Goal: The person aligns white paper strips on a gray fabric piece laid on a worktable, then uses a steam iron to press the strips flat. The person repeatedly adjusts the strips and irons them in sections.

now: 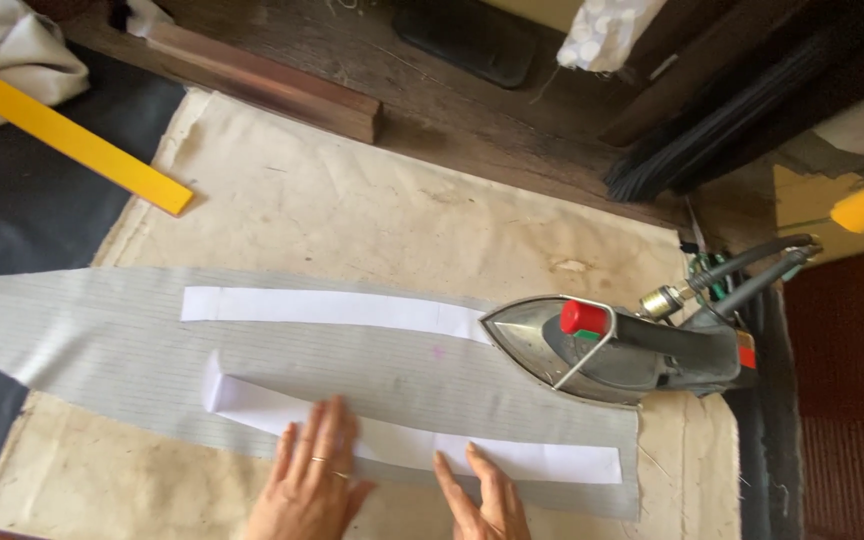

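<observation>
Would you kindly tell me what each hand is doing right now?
Left hand: open, flat on the lower white strip.
Right hand: open, flat on the same strip.

To your right the iron [617,350] sits on the grey striped cloth [102,330], blocking that end, its cords [752,270] trailing behind. Between the two white strips [332,306] the cloth lies open. Farther back, the wooden block [272,85] and yellow ruler [67,135] edge the padded worktop [372,200], bare between them.
</observation>
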